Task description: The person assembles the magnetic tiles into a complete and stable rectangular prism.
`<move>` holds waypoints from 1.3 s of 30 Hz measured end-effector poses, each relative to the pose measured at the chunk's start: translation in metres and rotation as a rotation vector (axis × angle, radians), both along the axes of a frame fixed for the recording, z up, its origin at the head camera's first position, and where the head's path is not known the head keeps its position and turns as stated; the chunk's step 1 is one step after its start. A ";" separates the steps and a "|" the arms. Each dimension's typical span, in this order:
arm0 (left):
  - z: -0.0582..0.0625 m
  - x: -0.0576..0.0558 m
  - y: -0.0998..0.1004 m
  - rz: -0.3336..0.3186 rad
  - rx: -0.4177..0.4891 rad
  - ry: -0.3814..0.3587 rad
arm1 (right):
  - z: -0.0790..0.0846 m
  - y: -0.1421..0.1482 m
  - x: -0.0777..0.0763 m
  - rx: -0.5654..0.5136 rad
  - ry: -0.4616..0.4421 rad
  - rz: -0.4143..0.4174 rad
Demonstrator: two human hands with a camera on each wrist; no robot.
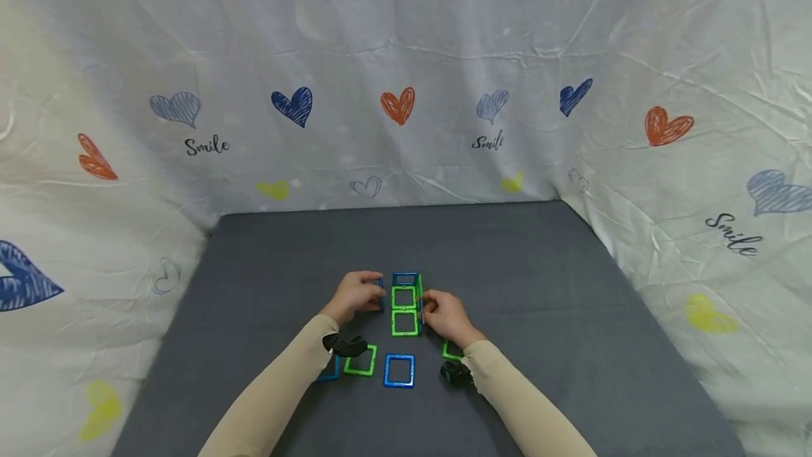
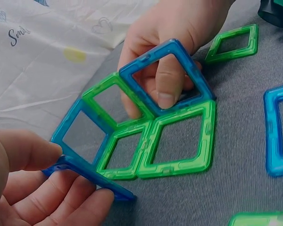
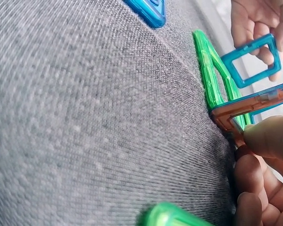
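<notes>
My left hand (image 1: 355, 296) pinches a blue square magnetic tile (image 2: 92, 174) between thumb and fingers, just left of a small build. Two green square tiles (image 1: 404, 333) lie flat in a row on the dark cloth. At their far end a blue tile (image 2: 68, 117) stands upright. Along the right side stand a green tile (image 2: 100, 84) and, nearer me, another blue tile (image 2: 193, 70). My right hand (image 1: 449, 317) grips that nearer blue tile, its thumb showing through the open frame in the left wrist view and its other fingers curled low beside it.
Loose tiles lie nearer me: a blue one (image 1: 399, 385) in the middle, a green one (image 1: 359, 373) and a partly covered blue one (image 1: 328, 377) by the left wrist. Another green tile (image 1: 452, 356) lies by the right wrist. A white curtain (image 1: 393, 34) with hearts hangs behind the table.
</notes>
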State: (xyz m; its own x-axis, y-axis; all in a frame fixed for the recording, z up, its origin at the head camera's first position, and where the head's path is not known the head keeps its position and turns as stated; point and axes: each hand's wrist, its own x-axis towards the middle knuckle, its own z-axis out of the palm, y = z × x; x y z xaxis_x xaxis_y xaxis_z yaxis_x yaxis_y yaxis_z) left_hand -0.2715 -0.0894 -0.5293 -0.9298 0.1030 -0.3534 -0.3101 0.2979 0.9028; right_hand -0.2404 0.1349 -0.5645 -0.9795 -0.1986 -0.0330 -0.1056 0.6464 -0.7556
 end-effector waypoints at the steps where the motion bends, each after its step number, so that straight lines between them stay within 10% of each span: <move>1: 0.000 0.000 0.001 -0.002 0.001 -0.001 | 0.000 0.000 0.000 -0.002 -0.001 0.000; 39: -0.001 -0.007 0.016 -0.013 0.013 0.046 | 0.000 0.000 0.002 0.018 -0.006 0.005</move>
State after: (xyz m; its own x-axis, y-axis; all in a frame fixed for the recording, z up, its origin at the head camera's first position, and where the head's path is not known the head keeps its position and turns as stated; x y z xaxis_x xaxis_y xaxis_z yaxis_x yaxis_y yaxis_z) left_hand -0.2781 -0.0732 -0.5305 -0.9435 0.1196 -0.3091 -0.2646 0.2896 0.9199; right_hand -0.2388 0.1346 -0.5642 -0.9783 -0.2026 -0.0428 -0.1040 0.6593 -0.7446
